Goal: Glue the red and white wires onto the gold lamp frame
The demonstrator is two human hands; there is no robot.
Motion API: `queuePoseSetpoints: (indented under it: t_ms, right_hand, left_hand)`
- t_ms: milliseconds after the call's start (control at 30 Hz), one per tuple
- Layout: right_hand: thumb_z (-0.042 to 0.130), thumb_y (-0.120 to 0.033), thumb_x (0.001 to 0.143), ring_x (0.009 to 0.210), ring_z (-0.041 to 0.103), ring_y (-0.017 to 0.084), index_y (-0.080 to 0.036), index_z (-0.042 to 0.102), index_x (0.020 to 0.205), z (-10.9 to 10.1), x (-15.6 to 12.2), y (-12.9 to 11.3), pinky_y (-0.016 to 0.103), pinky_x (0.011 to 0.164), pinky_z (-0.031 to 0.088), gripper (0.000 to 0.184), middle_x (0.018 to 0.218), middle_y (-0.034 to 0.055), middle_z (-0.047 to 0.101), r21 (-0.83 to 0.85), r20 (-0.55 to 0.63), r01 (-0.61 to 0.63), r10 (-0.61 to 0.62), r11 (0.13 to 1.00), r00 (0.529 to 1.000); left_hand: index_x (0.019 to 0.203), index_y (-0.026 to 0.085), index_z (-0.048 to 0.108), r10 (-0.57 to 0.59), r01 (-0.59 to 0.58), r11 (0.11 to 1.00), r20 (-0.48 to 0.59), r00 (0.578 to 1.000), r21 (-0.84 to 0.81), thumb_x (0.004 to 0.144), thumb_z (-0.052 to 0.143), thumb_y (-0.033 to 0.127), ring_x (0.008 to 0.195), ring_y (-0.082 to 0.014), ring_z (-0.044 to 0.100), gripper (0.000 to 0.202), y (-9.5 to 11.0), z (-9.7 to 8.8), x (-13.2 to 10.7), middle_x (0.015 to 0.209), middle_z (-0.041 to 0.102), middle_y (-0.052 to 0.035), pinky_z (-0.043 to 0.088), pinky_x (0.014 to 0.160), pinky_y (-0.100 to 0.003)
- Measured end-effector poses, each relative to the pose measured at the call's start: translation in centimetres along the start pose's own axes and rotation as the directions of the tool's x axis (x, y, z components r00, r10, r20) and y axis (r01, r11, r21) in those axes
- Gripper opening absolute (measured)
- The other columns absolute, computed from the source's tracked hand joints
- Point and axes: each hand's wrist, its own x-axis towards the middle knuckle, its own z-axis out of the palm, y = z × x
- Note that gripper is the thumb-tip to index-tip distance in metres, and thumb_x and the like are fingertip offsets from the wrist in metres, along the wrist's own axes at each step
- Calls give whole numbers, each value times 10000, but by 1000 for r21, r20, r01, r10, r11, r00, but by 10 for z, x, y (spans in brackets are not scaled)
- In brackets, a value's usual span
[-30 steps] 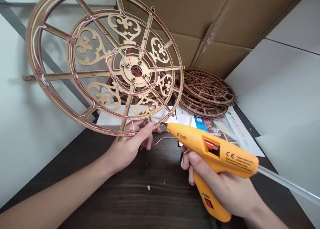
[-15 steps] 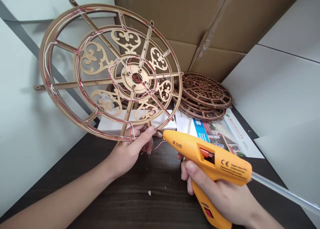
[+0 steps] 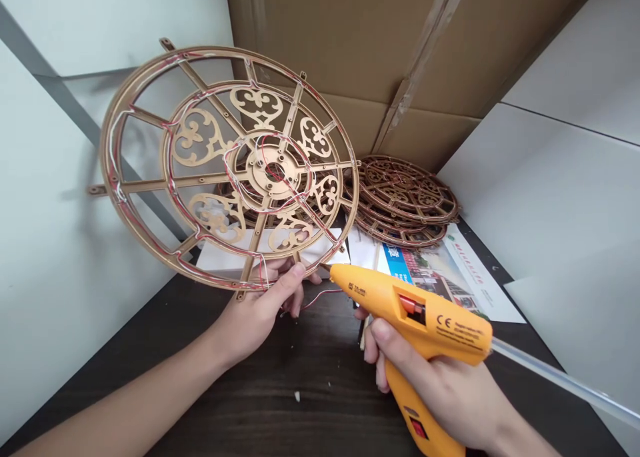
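Note:
My left hand [image 3: 273, 304] grips the lower rim of a round, gold-brown openwork frame [image 3: 245, 177], thumb on the near face and fingers behind. The frame is held up and tilted, with scroll ornaments and a central hub. Red and white wires [image 3: 123, 200] run along its rings and loop round the hub. In my right hand [image 3: 440, 384] is a yellow hot glue gun [image 3: 415, 317], fingers wrapped round its handle. Its nozzle points at the rim, just right of my left thumb; whether it touches I cannot tell. A clear glue stick [image 3: 565, 377] sticks out of its back.
Similar round frames [image 3: 400, 197] lie stacked at the back right, on printed paper [image 3: 475, 277]. A white box [image 3: 220, 257] stands behind the held frame. Cardboard [image 3: 350, 30] closes the back, with white panels on both sides. White crumbs lie on the dark table [image 3: 240, 404].
The frame has tipped back and its top sits lower in view. The glue gun's nozzle stays close to the rim. The whole view has shifted slightly.

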Motion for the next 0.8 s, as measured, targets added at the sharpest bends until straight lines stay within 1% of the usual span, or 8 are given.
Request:
queuePoseSetpoints:
  t_ms: [133,233,367,433,567,667,733,800]
  right_hand:
    - [470,-780,909,620,684,169,-211,614,751,0,0,-4,265,626,591,608,632,34,663,-50,87,24,-19,998,996]
    - [479,-785,899,621,672,173,-210,608,737,1,-2,-8,288,649,592,611,628,34,648,-43,48,0,2,999,999]
    - [509,-784,887,654,684,185,-214,651,785,0,-2,-7,330,752,606,596,670,38,666,-10,-14,-56,56,998,998]
    - [506,-782,892,640,676,173,-211,647,785,0,-2,-5,322,744,601,597,695,40,677,3,-13,-52,52,999,999]
    - [553,-709,915,614,670,162,-205,621,797,-4,2,0,279,630,581,523,669,27,661,26,69,14,-15,1000,998]
    - [594,-633,932,636,691,173,-208,657,865,-19,5,7,271,609,590,434,704,34,668,121,145,121,-138,985,980]
    - [599,-574,946,609,687,168,-238,678,1015,-37,3,12,284,583,599,352,815,40,689,294,42,236,-259,926,965]
    - [567,-536,965,518,642,152,-275,655,1137,-60,-2,16,283,482,570,325,848,29,675,426,-144,319,-285,847,948]
  left_hand:
    - [952,181,671,5,-5,1000,-2,1000,9,1035,473,496,578,-127,541,381,0,0,0,598,560,28,447,591,-270]
    - [943,181,675,0,0,1000,6,1000,18,1038,465,500,583,-124,544,393,0,0,0,594,550,29,453,601,-267]
    - [978,176,672,-2,2,999,8,1000,33,1044,459,488,589,-117,538,384,0,0,0,672,590,17,461,637,-283]
    - [981,175,672,0,-1,999,12,1000,38,1044,460,485,589,-119,527,381,0,0,0,678,586,16,453,632,-287]
    - [986,172,677,8,-9,1000,25,1000,17,1035,478,495,590,-124,525,382,0,-2,1,667,596,12,438,610,-285]
    - [997,168,689,2,-1,1000,51,999,-8,1037,475,501,606,-133,539,398,-2,-4,2,607,568,19,440,632,-283]
    - [1027,166,689,4,-2,999,64,998,-36,1043,460,502,601,-130,537,407,-4,-4,2,606,567,21,435,627,-280]
    - [1052,163,683,16,-12,998,64,998,-65,1042,461,496,593,-122,536,400,-5,-4,2,651,592,14,433,610,-275]
